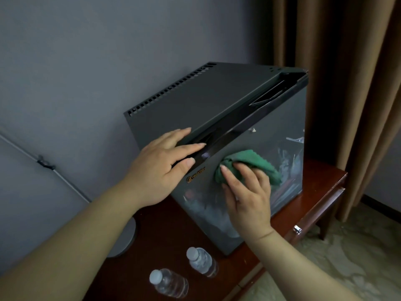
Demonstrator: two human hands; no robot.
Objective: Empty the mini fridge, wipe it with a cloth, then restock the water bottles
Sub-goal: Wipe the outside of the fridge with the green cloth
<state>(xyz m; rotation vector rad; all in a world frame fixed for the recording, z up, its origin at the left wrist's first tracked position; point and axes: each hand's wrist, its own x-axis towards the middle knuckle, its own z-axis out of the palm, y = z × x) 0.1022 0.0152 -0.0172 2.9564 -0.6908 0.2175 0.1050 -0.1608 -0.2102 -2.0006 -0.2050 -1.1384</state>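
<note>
Mini fridge is sitting on a dark reddish wood tabletop, pushed close to a grey-blue wall, with its glossy door closed and facing the right. A brown curtain is hanging just behind and beside it, and a pale patterned carpet is showing below the tabletop's edge, where a small metal knob is catching light.

The left hand is lying flat on the fridge's top front corner, fingers straight and spread, holding nothing. The right hand is pressing a bunched green cloth against the upper part of the door, its fingers lying fairly straight over the fabric — the thumb is hidden, so how far it is wrapping the cloth cannot be told.

One water bottle is standing on the tabletop near the fridge's front corner, and a second water bottle is standing just beside it, closer to the camera.

The door is throwing back blurred reflections, too smeared to read. A small gold logo is illegible, and a round grey object is lying partly hidden behind the left forearm. A thin cable is running across the wall.
</note>
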